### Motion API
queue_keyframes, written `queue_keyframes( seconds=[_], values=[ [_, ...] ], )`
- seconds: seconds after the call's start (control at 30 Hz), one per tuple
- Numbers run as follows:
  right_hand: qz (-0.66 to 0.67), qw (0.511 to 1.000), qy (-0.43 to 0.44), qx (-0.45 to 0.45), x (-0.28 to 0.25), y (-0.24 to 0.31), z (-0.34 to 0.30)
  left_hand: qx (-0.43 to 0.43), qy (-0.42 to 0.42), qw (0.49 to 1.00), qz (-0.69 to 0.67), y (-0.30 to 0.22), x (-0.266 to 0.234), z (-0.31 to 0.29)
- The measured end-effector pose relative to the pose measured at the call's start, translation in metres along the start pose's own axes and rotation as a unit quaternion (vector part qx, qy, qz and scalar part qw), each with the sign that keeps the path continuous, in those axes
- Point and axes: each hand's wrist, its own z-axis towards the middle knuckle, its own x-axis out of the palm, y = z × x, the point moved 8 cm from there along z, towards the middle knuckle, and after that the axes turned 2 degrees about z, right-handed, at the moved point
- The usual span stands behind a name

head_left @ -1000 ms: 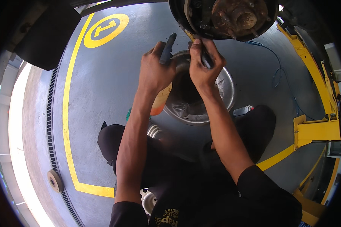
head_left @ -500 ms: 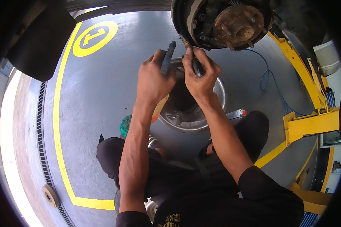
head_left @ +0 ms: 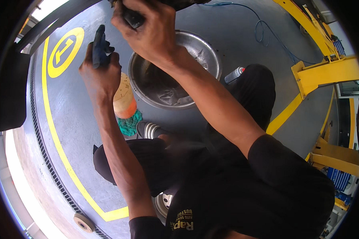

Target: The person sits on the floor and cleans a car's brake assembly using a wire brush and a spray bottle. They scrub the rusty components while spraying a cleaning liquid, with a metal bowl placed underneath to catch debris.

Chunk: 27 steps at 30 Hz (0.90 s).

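Observation:
My left hand (head_left: 99,77) is closed around a dark blue-grey handheld tool (head_left: 97,51) with a narrow rounded tip pointing up; its exact kind is unclear. Higher and to the right, my right hand (head_left: 153,34) grips a tool with a thick black handle (head_left: 133,18). That tool's working end is cut off at the top edge, under the vehicle. Only a dark strip of the vehicle's underside (head_left: 183,3) shows beside it. Below my right forearm stands a round metal basin (head_left: 167,106), wet and dirty inside.
A bottle with orange liquid (head_left: 124,99) stands by a green cloth (head_left: 129,125), left of the basin. A spray can (head_left: 234,75) is near my right knee. A yellow lift arm (head_left: 327,75) and a blue hose (head_left: 259,32) lie right. A round part (head_left: 83,222) rests lower left.
My view has shifted, so the brake hub is mostly out of the picture. My right hand has moved up and left with its tool; my left hand sits further left, still holding its own.

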Motion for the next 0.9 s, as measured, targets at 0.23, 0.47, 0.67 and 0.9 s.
queue_keyframes(
  seconds=[0.23, 0.47, 0.67, 0.9],
  values=[
    [0.004, 0.997, 0.073, 0.023, -0.025, 0.005, -0.007, -0.026, 0.012, 0.998, -0.064, -0.014, 0.011, 0.001],
    [0.064, 0.991, -0.076, 0.089, -0.011, 0.011, 0.097, -0.002, -0.009, 0.999, -0.034, -0.014, -0.004, 0.001],
    [0.012, 0.991, -0.129, 0.029, -0.024, 0.014, 0.08, -0.028, 0.0, 0.999, -0.03, -0.021, -0.007, 0.003],
    [0.031, 0.984, -0.039, 0.169, -0.016, 0.003, 0.071, -0.019, 0.007, 0.999, -0.046, -0.013, 0.002, 0.001]
  ],
)
